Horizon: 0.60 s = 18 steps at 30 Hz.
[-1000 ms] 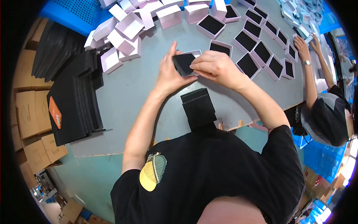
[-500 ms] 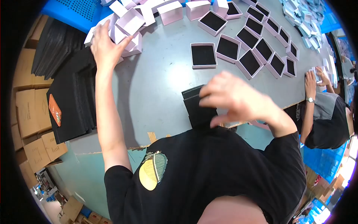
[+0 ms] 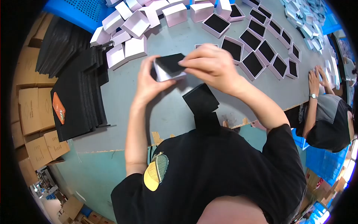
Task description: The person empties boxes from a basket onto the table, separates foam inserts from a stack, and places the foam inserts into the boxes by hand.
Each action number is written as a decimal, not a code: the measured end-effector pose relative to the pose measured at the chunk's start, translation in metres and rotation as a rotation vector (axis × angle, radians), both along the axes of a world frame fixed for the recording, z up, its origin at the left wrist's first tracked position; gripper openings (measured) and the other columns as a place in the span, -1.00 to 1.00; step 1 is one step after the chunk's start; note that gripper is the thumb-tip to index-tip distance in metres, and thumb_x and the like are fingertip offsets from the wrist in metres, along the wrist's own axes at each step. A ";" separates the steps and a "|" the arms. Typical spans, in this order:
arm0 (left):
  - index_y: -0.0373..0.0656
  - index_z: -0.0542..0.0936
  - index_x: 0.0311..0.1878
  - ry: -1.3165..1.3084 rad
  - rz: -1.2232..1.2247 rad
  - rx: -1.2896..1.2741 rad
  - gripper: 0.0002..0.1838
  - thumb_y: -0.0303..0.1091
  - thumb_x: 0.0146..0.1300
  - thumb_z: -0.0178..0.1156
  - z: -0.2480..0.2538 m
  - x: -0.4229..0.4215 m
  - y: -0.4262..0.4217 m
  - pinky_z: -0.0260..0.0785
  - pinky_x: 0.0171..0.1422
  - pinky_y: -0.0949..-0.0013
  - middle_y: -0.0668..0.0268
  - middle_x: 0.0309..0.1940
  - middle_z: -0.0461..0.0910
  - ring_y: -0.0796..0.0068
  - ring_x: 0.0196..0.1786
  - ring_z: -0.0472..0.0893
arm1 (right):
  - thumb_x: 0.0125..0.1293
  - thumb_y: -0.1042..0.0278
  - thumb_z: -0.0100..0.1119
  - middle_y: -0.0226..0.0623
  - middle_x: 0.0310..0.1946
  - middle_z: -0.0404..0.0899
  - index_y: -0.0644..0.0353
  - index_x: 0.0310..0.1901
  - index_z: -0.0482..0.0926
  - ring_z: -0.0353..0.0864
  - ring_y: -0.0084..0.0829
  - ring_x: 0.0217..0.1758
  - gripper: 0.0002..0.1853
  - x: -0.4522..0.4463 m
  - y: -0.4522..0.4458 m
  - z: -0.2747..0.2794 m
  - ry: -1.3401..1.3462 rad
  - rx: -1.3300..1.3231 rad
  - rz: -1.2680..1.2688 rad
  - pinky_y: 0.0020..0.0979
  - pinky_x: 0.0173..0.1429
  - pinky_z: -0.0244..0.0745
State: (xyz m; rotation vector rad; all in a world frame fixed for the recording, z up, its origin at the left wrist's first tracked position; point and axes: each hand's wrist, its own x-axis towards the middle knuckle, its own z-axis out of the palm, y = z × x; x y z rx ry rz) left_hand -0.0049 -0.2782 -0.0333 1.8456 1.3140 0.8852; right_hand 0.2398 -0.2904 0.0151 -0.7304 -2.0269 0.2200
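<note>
My left hand [image 3: 147,82] is closed around a small pale box [image 3: 161,74], thumb along its near side and fingers on the left. In my right hand [image 3: 214,67], a square black foam pad [image 3: 169,63] is pinched by its right corner. The pad lies tilted over the box's opening, partly covering the white inside. More black pads [image 3: 201,99] are piled loosely near the table's front edge, below my right hand. Several pale pink boxes with black pads inside [image 3: 253,65] stand to the right; one is partly hidden behind my right hand.
Unlined pale boxes [image 3: 136,46] are heaped at the back left, by a blue crate [image 3: 80,11]. Black foam sheets [image 3: 76,100] with an orange card [image 3: 58,108] are stacked on the left. A co-worker [image 3: 328,115] works at the right, near a pile of light-blue pieces [image 3: 305,22].
My left hand has come from the box heap toward the middle, bringing a box. My right hand has lifted from the pad pile to the box with a pad.
</note>
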 end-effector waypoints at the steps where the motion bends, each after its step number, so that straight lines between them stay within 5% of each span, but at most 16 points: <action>1: -0.23 0.48 0.19 0.019 0.015 0.014 -0.10 -0.26 -0.33 0.67 -0.013 0.006 -0.004 0.36 0.35 0.14 0.13 0.12 0.52 0.15 0.24 0.49 | 0.01 0.48 0.45 -0.36 -0.31 0.67 0.17 -0.22 0.74 0.63 -0.28 -0.27 -0.76 -0.010 0.008 -0.011 -0.082 0.028 0.031 -0.30 -0.11 0.52; 6: -0.25 0.43 0.31 0.092 0.078 0.130 0.05 -0.21 -0.36 0.70 -0.022 0.028 -0.011 0.34 0.36 0.10 0.09 0.15 0.51 0.07 0.26 0.45 | -0.01 0.39 0.30 -0.29 -0.40 0.63 0.16 -0.47 0.68 0.68 -0.23 -0.21 -0.93 -0.012 0.023 -0.033 -0.607 -0.137 0.087 -0.23 -0.05 0.52; 9: -0.16 0.40 0.37 0.115 -0.133 0.224 0.04 -0.16 -0.26 0.67 -0.018 0.031 -0.003 0.28 0.41 0.02 0.05 0.22 0.48 -0.03 0.29 0.41 | 0.05 0.36 0.25 -0.26 -0.40 0.59 0.13 -0.47 0.69 0.67 -0.23 -0.12 -0.92 -0.001 0.022 -0.029 -0.872 -0.220 -0.010 -0.19 -0.02 0.45; 13: -0.12 0.60 0.11 0.380 0.042 0.525 -0.51 -0.33 0.05 0.38 0.005 -0.023 0.044 0.27 0.42 0.01 0.05 0.23 0.49 -0.04 0.34 0.42 | 0.14 0.26 0.36 -0.28 -0.26 0.60 0.17 -0.30 0.68 0.58 -0.26 0.00 -0.82 0.028 0.004 0.017 -0.747 -0.351 0.003 -0.19 0.10 0.40; 15: -0.18 0.59 0.11 0.625 0.047 0.519 -0.47 -0.40 -0.01 0.43 0.014 -0.048 0.068 0.34 0.36 0.04 0.05 0.21 0.52 0.00 0.30 0.46 | 0.10 0.21 0.43 -0.29 -0.18 0.60 0.18 -0.21 0.68 0.55 -0.26 0.03 -0.72 0.032 -0.020 0.037 -0.476 -0.365 0.244 -0.20 0.13 0.39; 16: -0.18 0.55 0.18 0.652 -0.019 0.395 -0.36 -0.42 -0.07 0.47 0.014 -0.054 0.079 0.37 0.33 0.07 0.05 0.19 0.52 -0.01 0.28 0.47 | 0.02 0.23 0.49 -0.30 -0.12 0.60 0.19 -0.11 0.67 0.55 -0.25 0.03 -0.61 0.032 -0.033 0.042 -0.511 -0.408 0.375 -0.19 0.16 0.39; 18: -0.17 0.48 0.29 0.696 -0.109 0.484 -0.21 -0.39 -0.13 0.50 0.013 -0.055 0.095 0.39 0.31 0.08 0.02 0.15 0.53 -0.03 0.24 0.48 | 0.02 0.31 0.44 -0.32 -0.27 0.58 0.20 -0.23 0.66 0.55 -0.29 -0.05 -0.72 0.024 -0.054 0.034 -0.674 -0.385 0.331 -0.24 0.04 0.41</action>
